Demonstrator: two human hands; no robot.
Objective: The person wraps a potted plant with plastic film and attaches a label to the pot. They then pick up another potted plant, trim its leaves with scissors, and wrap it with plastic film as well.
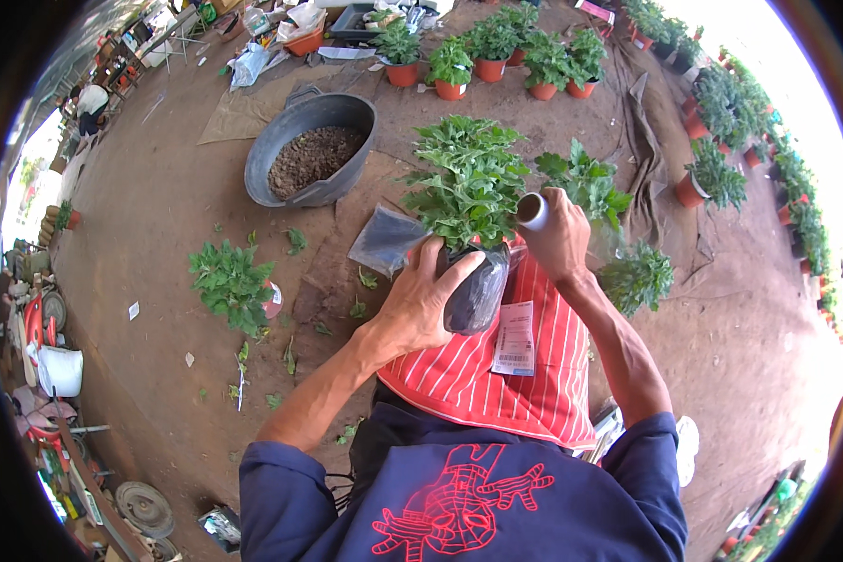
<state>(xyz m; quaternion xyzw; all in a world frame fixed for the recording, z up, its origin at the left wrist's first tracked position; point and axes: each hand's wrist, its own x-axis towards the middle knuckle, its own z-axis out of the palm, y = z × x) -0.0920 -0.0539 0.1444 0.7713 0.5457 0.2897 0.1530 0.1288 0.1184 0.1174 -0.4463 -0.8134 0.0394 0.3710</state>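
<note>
My left hand (421,302) grips the root ball (476,293) of a leafy green potted plant (467,179), which is wrapped in shiny dark plastic. The plant stands upright over my lap, its foliage pointing away from me. In my right hand (560,235) is a roll with a white rim and a brown cardboard core (532,211), probably plastic wrap, held against the plant's right side. Under both, a red cloth with white stripes (435,379) covers my lap. A printed paper label (514,337) lies on that cloth. A flat piece of dark plastic (388,240) sticks out left of the plant.
A black tub of soil (312,158) sits ahead to the left. One potted plant (232,286) lies tipped on the dirt floor (147,260) among loose leaves. Several plants in orange pots (490,69) stand ahead, with more along the right. A person (91,105) is far left.
</note>
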